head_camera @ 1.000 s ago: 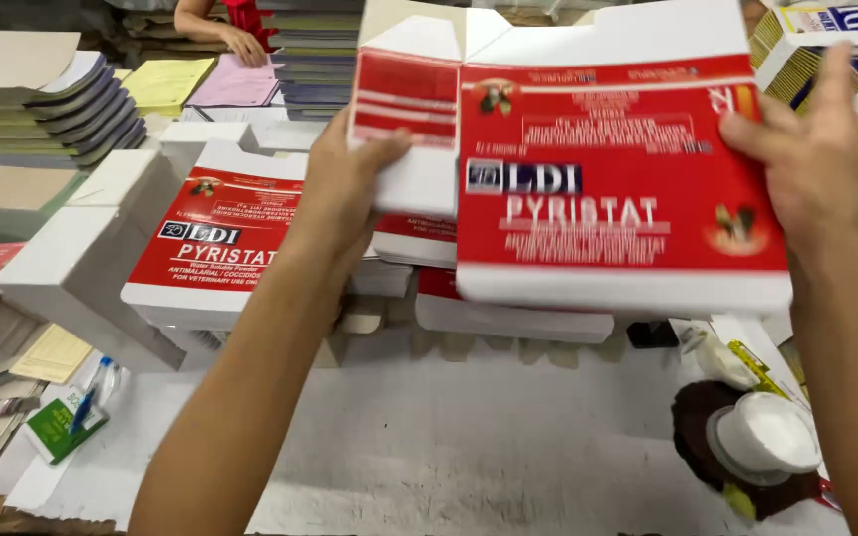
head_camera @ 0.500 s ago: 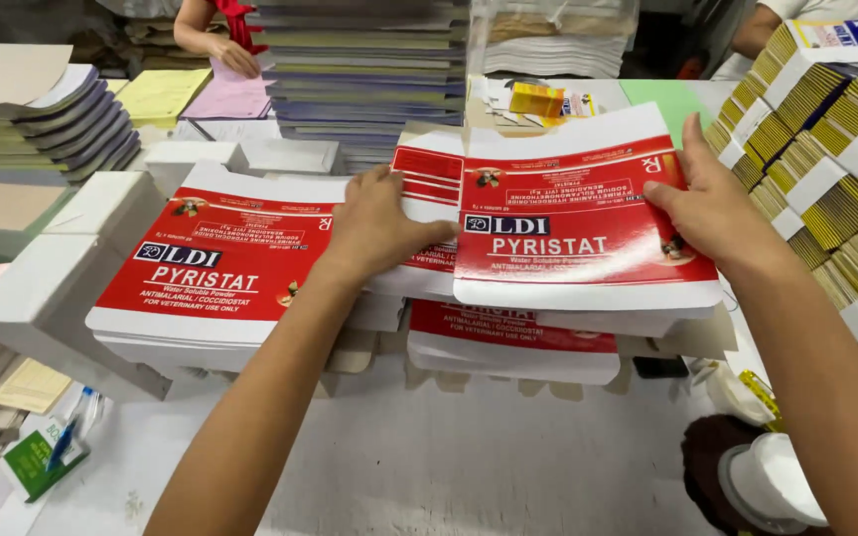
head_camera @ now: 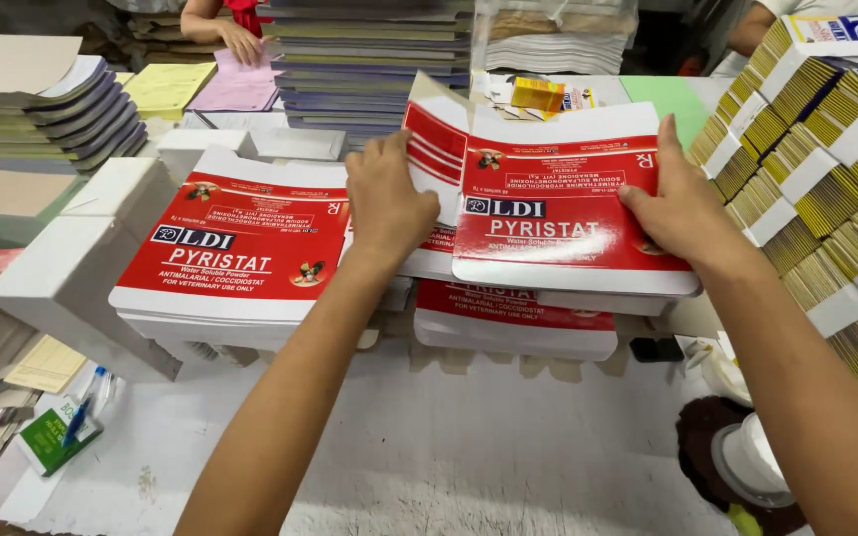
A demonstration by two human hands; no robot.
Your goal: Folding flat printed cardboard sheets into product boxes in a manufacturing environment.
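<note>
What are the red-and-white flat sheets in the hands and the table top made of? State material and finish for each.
Red-and-white sheets: seemingly coated paperboard, unfolded carton blanks; soft sheen on the print, thin white cut edges, flaps bending upward. Held by the left hand and right hand. Table top: looks like a matte white paper or board covering, scuffed and stained; what lies underneath cannot be told.

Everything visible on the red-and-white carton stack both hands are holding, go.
The carton stack is a thin pile of flat, unfolded printed card blanks, glossy red panels with white borders and flaps. It lies roughly level, slightly fanned at its left edge, above another red-and-white pile on the table. The left hand presses on its left side; the right hand grips its right edge.
</note>
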